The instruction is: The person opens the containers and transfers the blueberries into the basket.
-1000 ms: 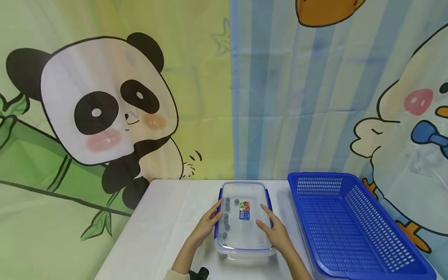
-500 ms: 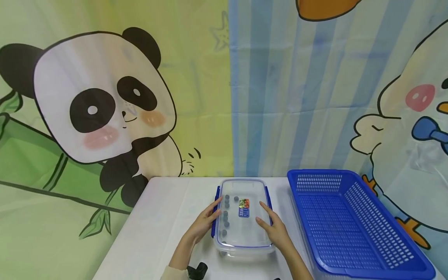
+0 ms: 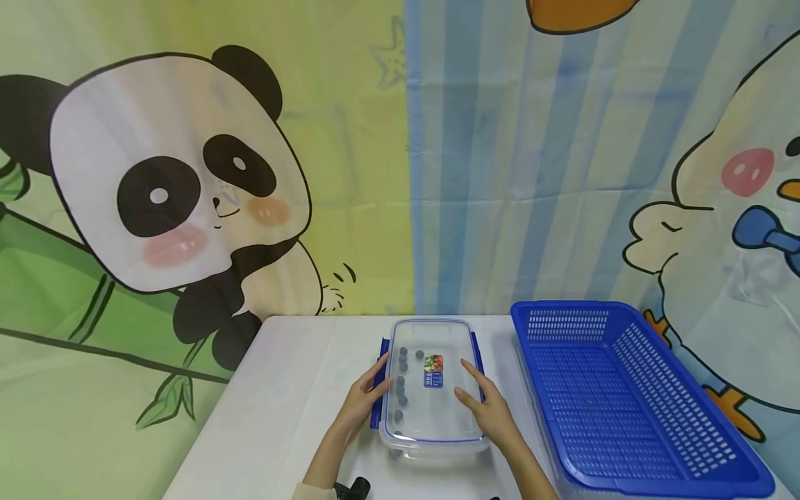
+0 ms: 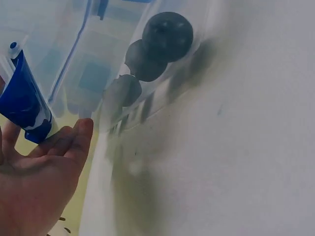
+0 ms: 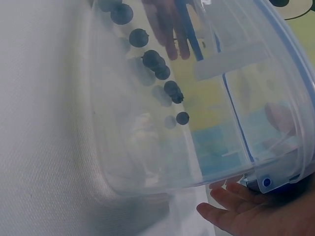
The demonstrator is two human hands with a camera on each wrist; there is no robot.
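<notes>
A clear plastic lidded box [image 3: 450, 420] stands on the table, holding several dark round pieces [image 5: 139, 38] that look like blueberries, gathered along its left side. My left hand [image 3: 359, 403] is at the left edge, thumb by the lid, fingers by the blue left latch [image 4: 24, 93]. That latch is swung outward from the rim, and the fingers reach out under it. On the other side, my right hand [image 3: 496, 413] has thumb and a finger on the lid, other fingers outside below the rim. The right latch [image 3: 478, 351] is partly covered by that hand.
A blue perforated basket [image 3: 615, 423] stands on the table [image 3: 269, 417] to the right of the box. A cartoon-printed curtain [image 3: 475, 160] hangs behind the table. Black wrist gear [image 3: 354, 488] shows by the left wrist.
The left latch has swung outward, away from the box's side, with my left fingers at it. My right hand has kept its place on the box. The head view has shifted slightly.
</notes>
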